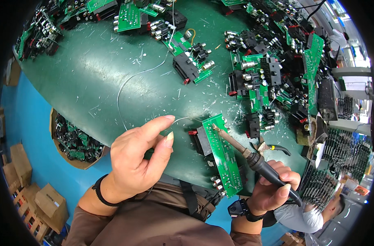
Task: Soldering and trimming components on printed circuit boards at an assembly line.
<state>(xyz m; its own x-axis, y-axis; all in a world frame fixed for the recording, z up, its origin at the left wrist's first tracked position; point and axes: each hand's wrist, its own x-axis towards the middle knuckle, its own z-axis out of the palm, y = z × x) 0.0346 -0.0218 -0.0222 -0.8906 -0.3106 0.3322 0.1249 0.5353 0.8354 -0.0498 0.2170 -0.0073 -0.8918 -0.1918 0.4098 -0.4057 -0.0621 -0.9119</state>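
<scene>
My right hand (275, 186) grips a soldering iron (263, 166) by its black handle. Its tip rests on the upper end of a green circuit board (223, 158), which lies solder side up with black connectors and metal jacks showing beneath its edges. In my left hand (139, 153) is a thin solder wire (187, 118), its free end reaching the board close to the iron's tip. Thumb and index fingertips stand a little apart, and the exact grip on the wire is hidden. Behind that hand the wire loops up toward the far side of the table.
Piles of circuit boards (258, 78) cover the right side of the green table (92, 82), with more along the far edge. Cutting pliers (279, 149) lie right of the iron. A round bin of boards (78, 143) stands at left. Another person (299, 215) sits at lower right.
</scene>
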